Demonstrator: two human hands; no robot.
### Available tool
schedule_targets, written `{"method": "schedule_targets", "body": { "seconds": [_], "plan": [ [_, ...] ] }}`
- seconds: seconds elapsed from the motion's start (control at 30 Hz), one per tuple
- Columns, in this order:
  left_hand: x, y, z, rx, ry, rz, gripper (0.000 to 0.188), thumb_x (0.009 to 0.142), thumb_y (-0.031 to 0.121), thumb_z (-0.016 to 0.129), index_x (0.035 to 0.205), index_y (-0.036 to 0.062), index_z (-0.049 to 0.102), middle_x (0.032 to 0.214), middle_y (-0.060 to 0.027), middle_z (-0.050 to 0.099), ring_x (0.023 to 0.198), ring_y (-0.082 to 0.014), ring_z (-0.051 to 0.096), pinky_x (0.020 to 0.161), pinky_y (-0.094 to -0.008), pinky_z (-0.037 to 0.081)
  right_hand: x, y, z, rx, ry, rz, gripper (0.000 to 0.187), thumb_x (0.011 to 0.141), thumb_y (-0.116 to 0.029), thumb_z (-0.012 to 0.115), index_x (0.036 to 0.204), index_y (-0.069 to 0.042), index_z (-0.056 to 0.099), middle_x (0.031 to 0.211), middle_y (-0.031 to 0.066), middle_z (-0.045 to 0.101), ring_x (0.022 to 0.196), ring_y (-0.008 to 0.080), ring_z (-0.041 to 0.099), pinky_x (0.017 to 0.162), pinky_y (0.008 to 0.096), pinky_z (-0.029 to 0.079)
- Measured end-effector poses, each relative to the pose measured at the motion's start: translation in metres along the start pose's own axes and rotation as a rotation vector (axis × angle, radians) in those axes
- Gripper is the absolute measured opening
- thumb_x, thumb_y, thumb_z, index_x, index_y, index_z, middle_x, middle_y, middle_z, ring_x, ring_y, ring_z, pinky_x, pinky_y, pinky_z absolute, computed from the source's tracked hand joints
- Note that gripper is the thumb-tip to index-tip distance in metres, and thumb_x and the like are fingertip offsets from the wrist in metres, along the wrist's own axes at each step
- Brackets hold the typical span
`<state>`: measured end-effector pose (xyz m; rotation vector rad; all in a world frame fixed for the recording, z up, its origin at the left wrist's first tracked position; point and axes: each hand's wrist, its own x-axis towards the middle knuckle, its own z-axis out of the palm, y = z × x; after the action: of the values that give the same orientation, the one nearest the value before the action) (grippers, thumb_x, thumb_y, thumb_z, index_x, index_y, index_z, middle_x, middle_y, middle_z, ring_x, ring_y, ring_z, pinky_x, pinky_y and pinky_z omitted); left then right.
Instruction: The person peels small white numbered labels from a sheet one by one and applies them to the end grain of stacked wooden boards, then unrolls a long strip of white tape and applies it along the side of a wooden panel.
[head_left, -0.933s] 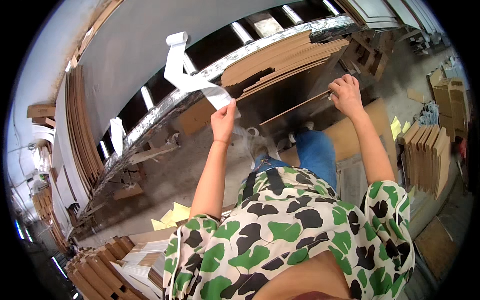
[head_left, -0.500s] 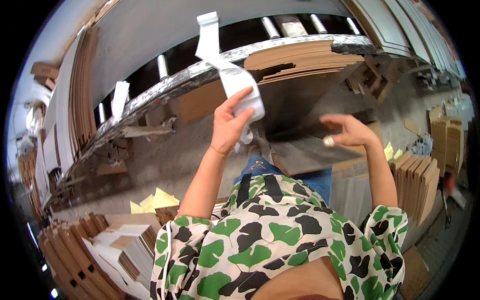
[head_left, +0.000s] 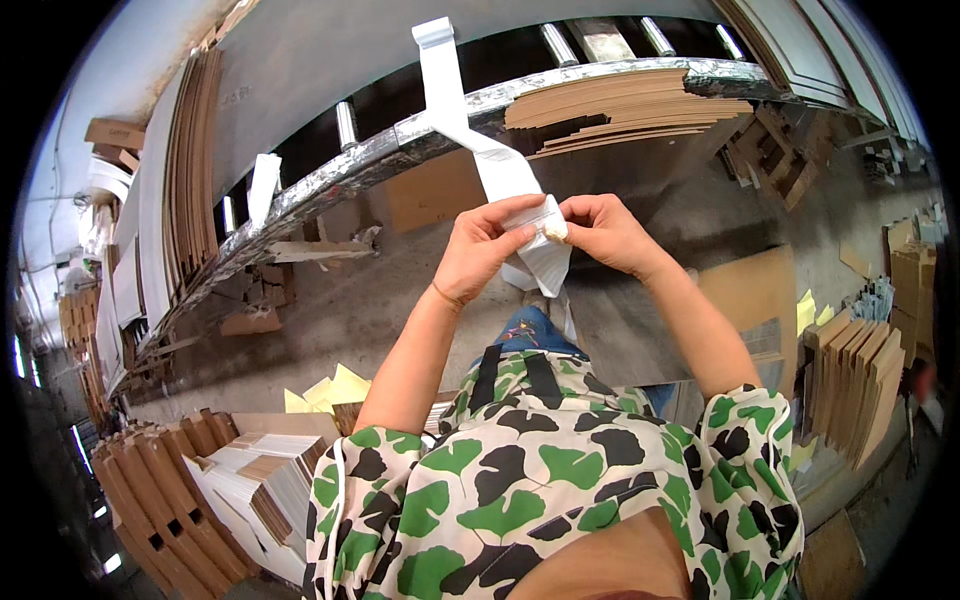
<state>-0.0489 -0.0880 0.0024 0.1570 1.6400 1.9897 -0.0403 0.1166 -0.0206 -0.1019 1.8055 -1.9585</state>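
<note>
A long white paper strip (head_left: 503, 172) hangs from the grey board (head_left: 320, 55) on the roller conveyor, over its rail and down to my hands. My left hand (head_left: 478, 247) is closed on the strip, with thumb and fingers pinching its left side. On the other side my right hand (head_left: 612, 236) is closed in a pinch at the strip's right edge, its thumb close to my left thumb. A small whitish covering (head_left: 554, 232) shows at the right thumb's tip. Below the hands the strip falls in loose folds, partly hidden by the fingers.
The conveyor rail (head_left: 385, 140) crosses in front of me. Flat cardboard sheets (head_left: 620, 112) are stacked beneath it. Boards (head_left: 185, 160) lean at left. Cardboard bundles (head_left: 855, 375) stand at right, with brown and white stacks (head_left: 255, 490) near left. A second white strip (head_left: 263, 188) hangs at the rail.
My right hand has come in from the right and taken hold of the strip beside my left hand. My left hand has shifted slightly right with the strip.
</note>
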Motion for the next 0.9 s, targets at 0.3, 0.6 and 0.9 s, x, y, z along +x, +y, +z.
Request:
{"method": "schedule_targets", "body": {
  "seconds": [0.3,0.6,0.9],
  "plan": [
    [0.001,0.004,-0.001,-0.248,-0.030,-0.105,0.047,0.081,-0.002,0.061,0.126,-0.0005,0.052,0.112,-0.0055,0.062,0.095,-0.0094,0.058,0.082,-0.0220,0.046,-0.014,-0.021,0.007,-0.584,0.358,-0.599,0.028,0.071,-0.006,0.070,0.098,-0.006,0.066,0.095,0.0057,0.059,0.092,0.0212,0.053,0.079,0.0310,0.045],
    [0.001,0.008,0.000,-0.281,-0.030,-0.198,0.045,0.082,-0.004,0.056,0.126,0.0010,0.053,0.106,-0.0029,0.062,0.089,-0.0071,0.056,0.075,-0.0209,0.045,-0.006,-0.018,0.010,-0.712,0.319,-0.608,0.026,0.068,-0.005,0.070,0.094,-0.007,0.067,0.094,0.0051,0.057,0.091,0.0230,0.051,0.077,0.0328,0.045],
    [0.012,-0.014,0.002,-0.385,-0.018,-0.379,0.044,0.097,0.032,0.044,0.120,-0.0025,0.057,0.102,-0.0039,0.062,0.089,-0.0126,0.055,0.083,-0.0302,0.042,-0.018,0.013,0.006,-0.874,0.366,-0.830,0.018,0.063,0.000,0.070,0.079,-0.006,0.063,0.087,0.0048,0.057,0.087,0.0244,0.052,0.074,0.0340,0.047]
  ]
}}
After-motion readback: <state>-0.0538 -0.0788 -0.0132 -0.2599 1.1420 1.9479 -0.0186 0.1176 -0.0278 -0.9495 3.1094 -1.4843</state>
